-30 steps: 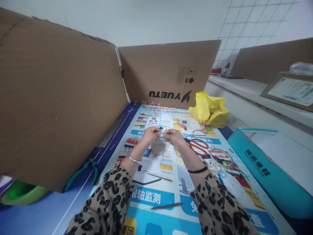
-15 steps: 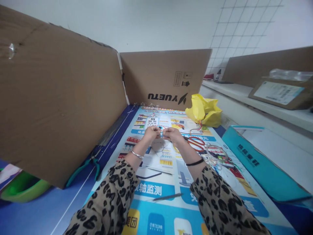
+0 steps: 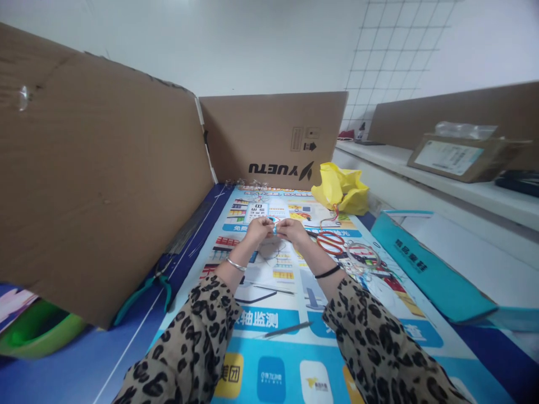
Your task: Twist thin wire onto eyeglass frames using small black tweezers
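Note:
My left hand [image 3: 260, 229] and my right hand [image 3: 291, 230] meet over the middle of the printed poster sheet [image 3: 269, 306]. Thumb and fingers of each are pinched together, and the fingertips almost touch. Between them is something small and thin, apparently wire, mostly hidden by the fingers. A faint thin wire loop [image 3: 272, 255] shows just below the hands; whether it hangs from them or lies on the sheet I cannot tell. To the right of my right hand lie red-handled scissors [image 3: 330, 242] and a coil of clear line or wire [image 3: 364, 255].
Cardboard panels [image 3: 273, 134] wall the back and left. A yellow bag [image 3: 341, 189] sits at the back right, a teal box [image 3: 433, 269] at the right. Teal-handled pliers [image 3: 147, 292] and a green bowl [image 3: 42, 328] are left. A thin pointed tool [image 3: 288, 330] lies in front.
The view has turned slightly to the right, so the surroundings sit a little further left. Both hands stay pinched together at nearly the same spot.

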The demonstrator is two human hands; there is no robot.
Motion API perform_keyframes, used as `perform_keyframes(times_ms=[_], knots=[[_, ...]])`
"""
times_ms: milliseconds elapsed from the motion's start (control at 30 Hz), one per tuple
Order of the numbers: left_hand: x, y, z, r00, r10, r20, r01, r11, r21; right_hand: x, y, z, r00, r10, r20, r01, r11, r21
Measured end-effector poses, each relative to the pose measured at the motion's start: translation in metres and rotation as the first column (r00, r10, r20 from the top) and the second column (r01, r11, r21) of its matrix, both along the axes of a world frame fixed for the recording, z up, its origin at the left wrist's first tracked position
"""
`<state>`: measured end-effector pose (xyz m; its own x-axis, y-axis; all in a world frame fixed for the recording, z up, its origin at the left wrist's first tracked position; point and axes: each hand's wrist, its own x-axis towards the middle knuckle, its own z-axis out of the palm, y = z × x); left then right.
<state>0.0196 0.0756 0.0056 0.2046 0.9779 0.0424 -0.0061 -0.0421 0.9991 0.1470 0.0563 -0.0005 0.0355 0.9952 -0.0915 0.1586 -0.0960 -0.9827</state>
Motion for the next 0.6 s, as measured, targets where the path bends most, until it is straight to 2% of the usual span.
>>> perform_keyframes(times_ms=[200, 333, 433, 600], knots=[[0.002, 0.001, -0.002, 0.999, -0.032, -0.028, 0.032, 0.999, 0.021, 0.004, -0.001, 0.004, 0.971, 0.043, 0.233, -0.052, 0.998, 0.031], [0.001, 0.004, -0.003, 1.0, 0.007, -0.001, -0.007, 1.0, -0.001, 0.021, -0.003, 0.018, 0.894, 0.071, 0.443, -0.111, 0.992, 0.065], [-0.002, 0.006, -0.002, 0.999, 0.015, 0.046, -0.013, 0.999, -0.04, 0.04, -0.005, 0.03, 0.748, 0.081, 0.658, -0.143, 0.989, 0.041], [-0.006, 0.007, -0.002, 0.989, -0.005, 0.15, 0.023, 0.993, -0.118, 0.051, -0.015, 0.038, 0.396, 0.181, 0.9, -0.155, 0.98, -0.129]])
